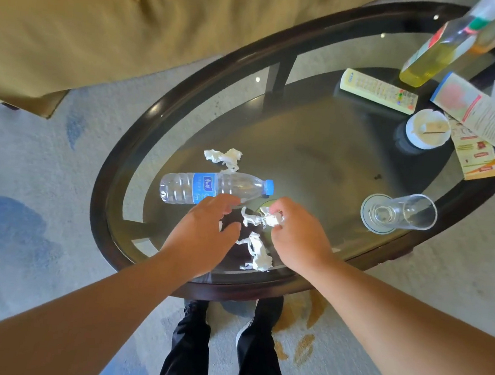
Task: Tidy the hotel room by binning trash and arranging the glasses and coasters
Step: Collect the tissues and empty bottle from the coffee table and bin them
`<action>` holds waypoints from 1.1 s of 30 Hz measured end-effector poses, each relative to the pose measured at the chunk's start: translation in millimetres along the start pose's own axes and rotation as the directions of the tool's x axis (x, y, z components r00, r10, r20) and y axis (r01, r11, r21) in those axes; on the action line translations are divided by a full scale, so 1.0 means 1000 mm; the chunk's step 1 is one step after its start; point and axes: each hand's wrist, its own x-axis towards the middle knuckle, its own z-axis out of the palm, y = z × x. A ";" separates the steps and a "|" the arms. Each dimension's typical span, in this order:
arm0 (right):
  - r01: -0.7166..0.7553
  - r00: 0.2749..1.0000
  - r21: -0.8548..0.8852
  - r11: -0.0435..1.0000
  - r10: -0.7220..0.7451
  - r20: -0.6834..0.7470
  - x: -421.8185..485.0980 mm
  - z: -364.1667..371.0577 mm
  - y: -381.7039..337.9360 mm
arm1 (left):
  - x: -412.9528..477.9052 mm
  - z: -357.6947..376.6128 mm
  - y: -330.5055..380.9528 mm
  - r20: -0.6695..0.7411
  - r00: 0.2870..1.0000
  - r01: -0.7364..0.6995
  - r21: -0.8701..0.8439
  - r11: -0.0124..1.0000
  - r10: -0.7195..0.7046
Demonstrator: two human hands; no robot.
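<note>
A person's right hand [293, 232] pinches a crumpled tissue [272, 219] in its fingers near the tabletop's [320, 152] front edge, apparently gathering trash; the left hand [206, 222], fingers spread, reaches for the toppled bottle [206, 186] beside it

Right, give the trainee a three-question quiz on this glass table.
1. True or false: the water bottle stands upright.
2. What does the right hand pinch: A) the remote, B) a crumpled tissue, C) the bottle cap?
3. What does the tipped glass rest on?

Key
1. False; it lies on its side.
2. B; the crumpled tissue is in its grip, while the left hand is open.
3. A round coaster.
</note>
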 end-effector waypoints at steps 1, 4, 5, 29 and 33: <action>0.004 1.000 -0.007 1.000 -0.004 -0.005 -0.001 0.002 -0.003 | -0.002 -0.003 -0.002 -0.002 1.000 -0.002 0.005 1.000 0.002; 0.005 1.000 -0.026 1.000 -0.005 -0.006 -0.002 0.007 -0.011 | -0.006 -0.011 -0.010 -0.009 1.000 -0.010 0.019 1.000 0.010; 0.003 1.000 -0.035 0.999 -0.003 -0.002 -0.003 0.010 -0.012 | -0.007 -0.013 -0.013 -0.010 1.000 -0.006 0.017 1.000 0.006; -0.040 0.999 -0.236 0.971 0.046 0.019 0.058 0.075 -0.009 | 0.011 -0.001 -0.086 0.105 0.994 0.030 0.014 0.999 -0.032; -0.054 0.998 -0.188 0.981 0.048 -0.032 0.046 0.060 -0.010 | 0.011 -0.003 -0.079 0.108 0.994 0.027 -0.015 1.000 -0.026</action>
